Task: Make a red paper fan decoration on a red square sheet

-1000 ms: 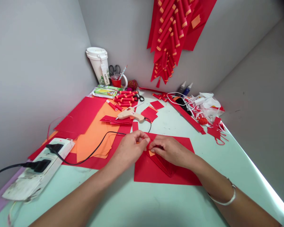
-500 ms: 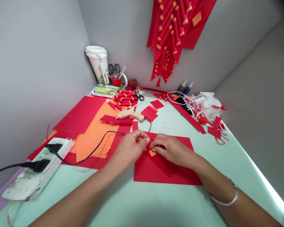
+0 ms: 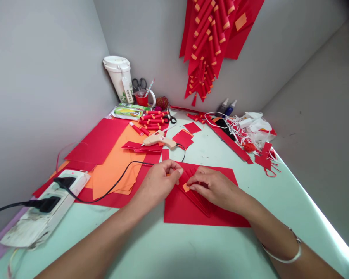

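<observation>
A large red sheet point(image 3: 186, 213) lies flat on the pale green table under both hands. My left hand point(image 3: 165, 176) is closed in a pinch at the sheet's upper left, with a bit of orange showing at its fingertips; what it holds is mostly hidden. Just right of it, my right hand point(image 3: 213, 186) has its thumb and forefinger together beside a small orange paper piece point(image 3: 186, 187). A thin red folded strip or cord point(image 3: 196, 203) slants down from between the hands across the sheet. Whether the right fingers grip it is too small to tell.
Beyond my hands lies a cream glue gun point(image 3: 159, 139), its black cord running to a power strip point(image 3: 46, 209) at left. Orange sheets point(image 3: 113, 174), red paper rolls point(image 3: 154, 120) and scissors point(image 3: 171, 119) are behind. White scraps point(image 3: 244, 130) lie at right; red decorations point(image 3: 205, 42) hang above.
My right hand has moved slightly right, away from my left hand. The red strip or cord below it looks narrower. My left hand has stayed nearly still.
</observation>
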A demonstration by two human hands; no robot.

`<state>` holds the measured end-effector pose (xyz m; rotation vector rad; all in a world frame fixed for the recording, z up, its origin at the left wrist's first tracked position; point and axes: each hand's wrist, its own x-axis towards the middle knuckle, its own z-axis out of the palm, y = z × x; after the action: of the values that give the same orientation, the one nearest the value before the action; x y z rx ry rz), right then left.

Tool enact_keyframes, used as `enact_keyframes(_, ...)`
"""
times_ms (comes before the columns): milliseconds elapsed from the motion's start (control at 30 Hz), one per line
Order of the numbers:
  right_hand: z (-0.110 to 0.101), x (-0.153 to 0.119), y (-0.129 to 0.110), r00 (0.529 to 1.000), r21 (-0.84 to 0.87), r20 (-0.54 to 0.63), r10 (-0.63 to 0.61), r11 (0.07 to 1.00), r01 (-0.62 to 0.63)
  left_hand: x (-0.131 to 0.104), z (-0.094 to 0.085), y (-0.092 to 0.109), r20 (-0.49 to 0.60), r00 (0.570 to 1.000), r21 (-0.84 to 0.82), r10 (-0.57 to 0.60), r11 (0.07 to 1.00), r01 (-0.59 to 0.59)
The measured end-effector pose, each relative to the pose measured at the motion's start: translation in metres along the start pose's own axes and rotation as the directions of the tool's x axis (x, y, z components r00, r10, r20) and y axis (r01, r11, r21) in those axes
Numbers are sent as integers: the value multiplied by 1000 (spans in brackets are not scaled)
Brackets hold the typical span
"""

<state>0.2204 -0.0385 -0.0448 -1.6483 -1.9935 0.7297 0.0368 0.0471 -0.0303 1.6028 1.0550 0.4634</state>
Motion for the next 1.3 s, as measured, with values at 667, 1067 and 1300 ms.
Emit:
enact_keyframes(667,2,-5,-11,926,45,-348,-149,984,175,-6,-1,11,345,934,-654,-87,692,306)
enact_keyframes(1067,18,-2,-14,933,28,-341,-114,991,132,-11,2,14,401,915,-735,-37,584,345)
enact_keyframes(1300,15,-4,-16,943,95,-315,-109,985,145,-8,3,11,429,903,-745,-31,552,373)
